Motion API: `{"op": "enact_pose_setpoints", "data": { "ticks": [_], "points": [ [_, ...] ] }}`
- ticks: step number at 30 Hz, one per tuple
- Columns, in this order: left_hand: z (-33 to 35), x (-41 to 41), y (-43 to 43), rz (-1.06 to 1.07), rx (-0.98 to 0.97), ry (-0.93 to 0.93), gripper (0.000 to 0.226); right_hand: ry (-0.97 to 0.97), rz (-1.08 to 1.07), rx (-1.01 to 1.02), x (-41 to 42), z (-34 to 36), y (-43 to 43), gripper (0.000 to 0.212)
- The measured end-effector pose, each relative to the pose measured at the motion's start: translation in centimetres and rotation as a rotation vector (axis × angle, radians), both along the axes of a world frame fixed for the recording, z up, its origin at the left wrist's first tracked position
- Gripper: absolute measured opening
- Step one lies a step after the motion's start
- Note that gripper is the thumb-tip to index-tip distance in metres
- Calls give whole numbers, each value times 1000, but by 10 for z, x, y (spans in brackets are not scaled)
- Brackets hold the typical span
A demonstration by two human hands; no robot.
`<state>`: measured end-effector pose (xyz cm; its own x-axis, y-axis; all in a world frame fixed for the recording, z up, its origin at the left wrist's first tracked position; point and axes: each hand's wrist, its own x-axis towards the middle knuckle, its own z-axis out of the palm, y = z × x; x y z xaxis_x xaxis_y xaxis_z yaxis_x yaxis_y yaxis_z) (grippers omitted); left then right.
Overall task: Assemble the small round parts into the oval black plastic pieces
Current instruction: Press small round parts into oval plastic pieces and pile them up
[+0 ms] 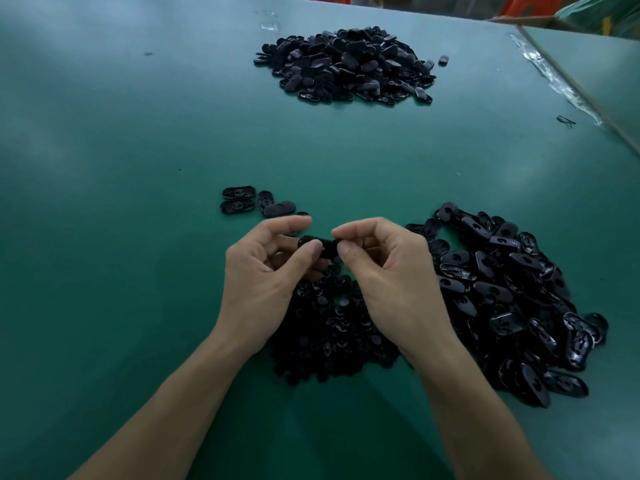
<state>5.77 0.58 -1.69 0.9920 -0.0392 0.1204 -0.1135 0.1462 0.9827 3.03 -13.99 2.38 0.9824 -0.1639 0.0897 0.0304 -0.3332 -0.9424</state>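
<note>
The parts lie loose in heaps on the green desk (104, 161). A heap of small round parts (332, 337) sits near, under and between the wrists. Just right of it spreads a larger heap of oval pieces (512, 296), many hollow side up, reaching toward the desk's right side. A far heap (346, 64) of black pieces lies well apart toward the far edge, with one stray piece just beside it on the right. Far-left of the hands, a few single ovals (252, 202) lie flat in a small group.

Above the round parts, the left hand (266, 268) and the right hand (384, 268) meet. Each pinches one end of an oval black piece (320, 244) between thumb and forefinger, other fingers curled. I cannot tell whether a round part sits at the right fingertips.

At the far right, a strip of clear tape (561, 88) runs along the desk's seam, with a small black scrap (566, 121) beside it. Open green surface stretches wide on the left and between the near heaps and the far one.
</note>
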Motion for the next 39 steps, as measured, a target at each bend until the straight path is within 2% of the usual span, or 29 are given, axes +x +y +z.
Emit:
{"op": "enact_pose_setpoints", "data": {
  "ticks": [7, 16, 24, 33, 39],
  "points": [
    [3, -2, -2, -9, -31, 1, 8, -52, -57, -130, -3, 3, 5, 16],
    [3, -2, -1, -40, -75, 19, 13, -107, -82, -282, -7, 2, 14, 12],
    [1, -2, 0, -52, -26, -2, 29, -37, -68, -293, -5, -1, 13, 16],
    [3, -2, 0, -88, 46, 3, 31, -48, -124, -305, -6, -2, 11, 14],
    [2, -2, -1, -60, 105, -19, 29, -5, -119, -222, -4, -2, 11, 14]
  ]
}}
